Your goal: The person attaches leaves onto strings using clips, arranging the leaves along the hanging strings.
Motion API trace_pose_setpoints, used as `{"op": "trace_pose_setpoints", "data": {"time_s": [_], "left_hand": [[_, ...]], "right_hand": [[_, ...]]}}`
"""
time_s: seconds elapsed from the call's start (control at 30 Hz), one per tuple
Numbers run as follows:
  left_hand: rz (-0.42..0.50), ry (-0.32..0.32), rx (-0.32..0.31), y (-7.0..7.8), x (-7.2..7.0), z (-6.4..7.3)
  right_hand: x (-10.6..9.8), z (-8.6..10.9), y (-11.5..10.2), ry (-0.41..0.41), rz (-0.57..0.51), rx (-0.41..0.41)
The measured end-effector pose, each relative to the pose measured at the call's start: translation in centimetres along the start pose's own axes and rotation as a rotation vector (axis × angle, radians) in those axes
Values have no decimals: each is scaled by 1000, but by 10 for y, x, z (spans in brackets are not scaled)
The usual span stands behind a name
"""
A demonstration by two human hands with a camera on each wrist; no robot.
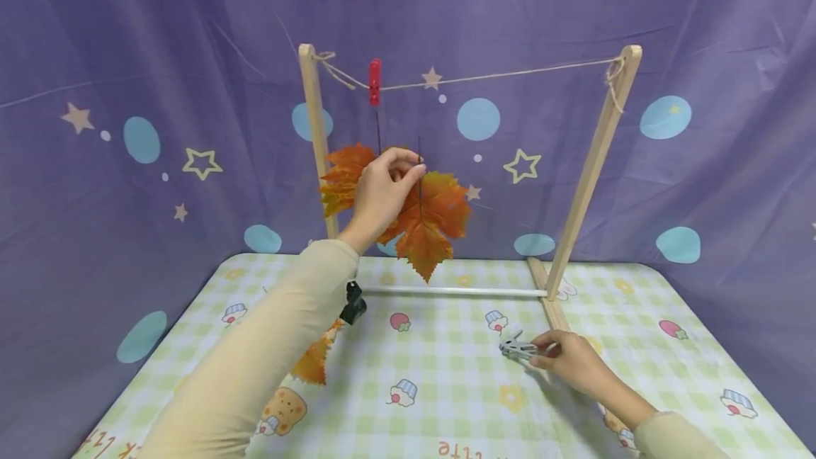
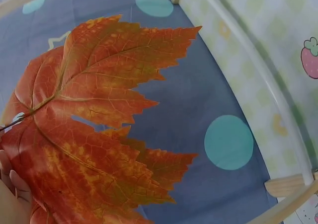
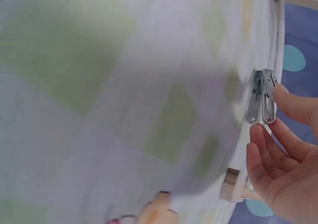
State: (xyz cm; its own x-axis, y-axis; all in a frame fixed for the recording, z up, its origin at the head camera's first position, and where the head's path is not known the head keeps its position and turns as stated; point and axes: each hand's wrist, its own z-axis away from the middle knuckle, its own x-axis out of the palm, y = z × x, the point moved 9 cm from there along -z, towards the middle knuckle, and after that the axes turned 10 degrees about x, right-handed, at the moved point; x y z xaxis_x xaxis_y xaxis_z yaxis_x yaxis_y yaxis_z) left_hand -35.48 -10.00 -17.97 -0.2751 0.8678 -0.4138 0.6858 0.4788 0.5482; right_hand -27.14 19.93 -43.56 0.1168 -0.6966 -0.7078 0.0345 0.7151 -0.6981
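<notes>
Leaf (image 1: pixel 435 222) shows below cord (image 1: pixel 523 73), left hand (image 1: pixel 385 188) pinching its stem (image 1: pixel 420 186); right hand (image 1: pixel 576 365) pinches metal clip (image 1: pixel 518 350) at leaf's 5 o'clock, near bench (image 1: pixel 459 360). Advisable: keep stem tip upright, clear above the pinch; squeeze clip squarely.

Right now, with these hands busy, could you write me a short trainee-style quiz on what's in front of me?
1. True or false: the narrow red clothespin sits on the thin tan string, nearer the left pale wooden post than the right one.
2. What does the right hand hold? (a) a leaf (b) a silvery metal clip (c) a post
3. Fill in: the left hand pinches a jagged orange leaf by its ____.

Key: 1. True; 2. b; 3. stem
</notes>
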Motion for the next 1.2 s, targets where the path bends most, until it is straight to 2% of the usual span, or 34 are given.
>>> {"op": "trace_pose_setpoints", "data": {"time_s": [0.1, 0.27, 0.43, 0.57, 0.73, 0.97, 1.2], "left_hand": [[0, -3, -14, -3, 0, -3], [-14, 3, -3, -3, -4, -10], [-37, 21, -9, -3, -5, -14], [-74, 67, 22, 4, -7, -17], [-97, 139, 60, 13, -11, -24], [-118, 122, 59, 16, -9, -27], [-123, 103, 63, 19, -5, -29]], "right_hand": [[-3, 2, -9, 1, 9, -21], [-11, 3, -26, 34, 26, -61], [-16, 1, -38, 60, -5, -62], [-21, -1, -47, 81, -43, -69], [-32, 1, -59, 111, -64, -117], [-46, 1, -73, 159, -119, -164], [-54, -2, -86, 151, -164, -176]]}}
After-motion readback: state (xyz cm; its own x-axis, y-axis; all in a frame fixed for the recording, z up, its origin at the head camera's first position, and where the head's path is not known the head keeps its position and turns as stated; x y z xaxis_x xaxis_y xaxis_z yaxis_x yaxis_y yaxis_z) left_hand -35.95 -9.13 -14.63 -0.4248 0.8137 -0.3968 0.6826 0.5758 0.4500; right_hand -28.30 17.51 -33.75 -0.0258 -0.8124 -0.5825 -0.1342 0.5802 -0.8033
